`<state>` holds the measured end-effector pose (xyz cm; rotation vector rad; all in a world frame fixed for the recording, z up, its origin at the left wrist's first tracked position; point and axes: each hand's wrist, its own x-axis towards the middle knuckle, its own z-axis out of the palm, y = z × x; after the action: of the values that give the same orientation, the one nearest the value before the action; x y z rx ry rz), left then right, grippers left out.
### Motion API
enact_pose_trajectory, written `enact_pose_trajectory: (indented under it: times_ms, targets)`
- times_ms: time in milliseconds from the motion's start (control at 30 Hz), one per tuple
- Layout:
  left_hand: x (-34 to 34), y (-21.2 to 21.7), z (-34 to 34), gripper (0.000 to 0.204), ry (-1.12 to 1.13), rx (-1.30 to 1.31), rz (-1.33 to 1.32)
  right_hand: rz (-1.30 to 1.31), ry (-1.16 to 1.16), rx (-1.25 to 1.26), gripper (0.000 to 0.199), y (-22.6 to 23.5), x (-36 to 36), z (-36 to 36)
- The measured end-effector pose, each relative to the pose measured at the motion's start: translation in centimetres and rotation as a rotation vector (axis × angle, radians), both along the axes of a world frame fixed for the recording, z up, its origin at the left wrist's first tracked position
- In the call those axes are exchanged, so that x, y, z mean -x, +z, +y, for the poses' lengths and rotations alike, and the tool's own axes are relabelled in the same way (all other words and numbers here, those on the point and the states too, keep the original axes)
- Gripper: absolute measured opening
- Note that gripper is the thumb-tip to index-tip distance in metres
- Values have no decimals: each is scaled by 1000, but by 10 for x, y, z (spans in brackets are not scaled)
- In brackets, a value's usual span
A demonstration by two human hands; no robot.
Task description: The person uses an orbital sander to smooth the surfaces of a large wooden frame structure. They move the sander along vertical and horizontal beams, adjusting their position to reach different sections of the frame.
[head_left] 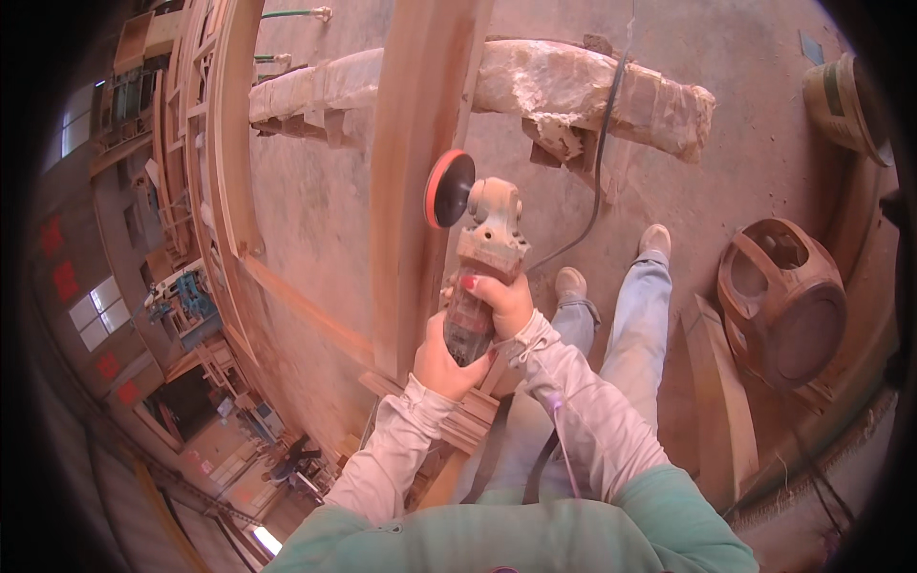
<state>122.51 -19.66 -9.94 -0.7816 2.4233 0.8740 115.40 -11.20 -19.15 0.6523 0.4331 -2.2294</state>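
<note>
Both of my hands are wrapped round a worn, dusty angle grinder (487, 239). My left hand (447, 361) is closed on the rear end of its body. Further forward, my right hand (506, 302) grips the body near the gear head. A round sanding disc (451, 188), black with an orange rim, is fitted to the head and faces a long wooden beam (411, 181). In the picture the disc overlaps the beam's right side; whether it touches the wood I cannot tell. A dark cord (604, 143) runs from beside the grinder toward the far side.
Beyond the beam lies a long, rough wrapped bundle (554, 84) on wooden supports. On the right are a carved barrel-shaped wooden stool (788, 301), a curved plank (721, 401) and a bucket (845, 110). Wooden frames (224, 143) stand at left. Wood pieces (468, 420) sit below my hands.
</note>
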Motion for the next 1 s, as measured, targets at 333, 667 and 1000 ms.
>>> enact_pose_trajectory:
  times_ms: [333, 667, 1000]
  targets:
    - [32, -8, 9, 68, -2, -39, 78, 66, 36, -39, 40, 2, 41, 11]
    - [16, -10, 5, 68, 11, -5, 36, 46, 60, -18, 39, -2, 28, 6]
    - [35, -13, 1, 63, -11, -4, 67, 38, 10, -8, 40, -6, 45, 1]
